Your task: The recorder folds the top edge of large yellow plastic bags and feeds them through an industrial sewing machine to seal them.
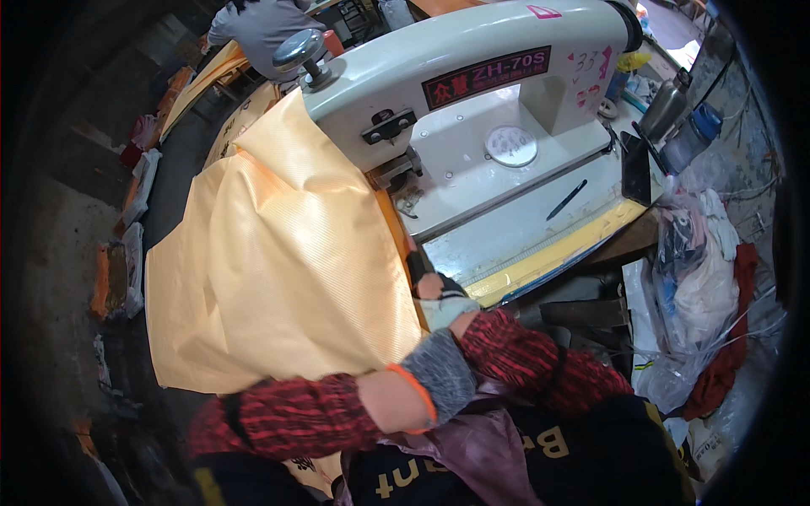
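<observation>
At a white bench machine (472,42), slack folds could drag the pale-orange sheet (287,261) askew; left hand (445,373) near right hand (436,310), grips indiscernible.

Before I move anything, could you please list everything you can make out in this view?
Large glossy woven sheet: 1, pale orange, left of the machine
Arched metal sewing machine: 1, white, upper centre
Round flat disc: 1, white, on the machine's bed
Slim pen: 1, dark, right of centre
Flat rectangular object: 1, black, right of the pen
Metal bottle: 1, grey, upper right
Plastic bottle: 1, bluish, beside the metal one
Crumpled cloth: 1, dark red, far right
Co-worker: 1, grey top, upper left
Other clutter: too blurred to count
Left hand: 1, grey glove, lower centre
Right hand: 1, partly hidden, pale covering, by the sheet's right edge
</observation>
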Motion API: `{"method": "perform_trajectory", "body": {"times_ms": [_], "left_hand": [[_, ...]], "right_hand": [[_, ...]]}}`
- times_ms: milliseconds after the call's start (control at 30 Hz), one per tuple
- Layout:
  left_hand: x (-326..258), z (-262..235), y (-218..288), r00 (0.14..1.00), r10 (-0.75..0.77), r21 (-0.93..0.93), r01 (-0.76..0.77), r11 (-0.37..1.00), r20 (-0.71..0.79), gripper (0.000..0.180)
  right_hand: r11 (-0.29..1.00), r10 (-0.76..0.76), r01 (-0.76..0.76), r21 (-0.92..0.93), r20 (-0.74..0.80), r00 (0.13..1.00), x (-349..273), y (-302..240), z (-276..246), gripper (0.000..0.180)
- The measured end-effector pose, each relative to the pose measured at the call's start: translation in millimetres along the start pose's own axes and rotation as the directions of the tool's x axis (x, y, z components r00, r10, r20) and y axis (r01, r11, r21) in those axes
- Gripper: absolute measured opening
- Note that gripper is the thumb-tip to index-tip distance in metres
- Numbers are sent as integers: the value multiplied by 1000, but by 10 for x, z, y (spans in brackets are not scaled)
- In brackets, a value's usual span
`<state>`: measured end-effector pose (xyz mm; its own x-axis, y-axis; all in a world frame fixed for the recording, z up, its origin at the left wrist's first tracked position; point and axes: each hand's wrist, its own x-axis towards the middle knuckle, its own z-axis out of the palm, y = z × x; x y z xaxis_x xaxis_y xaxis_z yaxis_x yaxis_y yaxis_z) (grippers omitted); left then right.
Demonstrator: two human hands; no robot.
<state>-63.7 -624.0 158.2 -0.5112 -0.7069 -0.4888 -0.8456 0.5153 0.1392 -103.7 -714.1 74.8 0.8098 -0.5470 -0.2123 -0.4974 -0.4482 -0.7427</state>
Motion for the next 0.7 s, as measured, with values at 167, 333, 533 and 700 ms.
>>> {"method": "perform_trajectory", "body": {"times_ms": [167, 333, 533, 700], "left_hand": [[-120, -704, -1085, 998, -31, 119, 25, 993, 46, 46], [-467, -1332, -1440, 948, -270, 448, 171, 877, 167, 34], [-701, -1196, -412, 896, 166, -386, 6, 922, 411, 13], [-195, 1038, -190, 948, -316, -987, 94, 128, 49, 21]], "right_hand": [[997, 67, -69, 23, 91, 994, 2, 136, 275, 24], [969, 197, -170, -177, 151, 969, 140, 32, 105, 28], [999, -26, 26, 19, -20, 999, 552, -46, -98, 34], [981, 107, -110, -163, -25, 994, 819, -221, -61, 47]]}}
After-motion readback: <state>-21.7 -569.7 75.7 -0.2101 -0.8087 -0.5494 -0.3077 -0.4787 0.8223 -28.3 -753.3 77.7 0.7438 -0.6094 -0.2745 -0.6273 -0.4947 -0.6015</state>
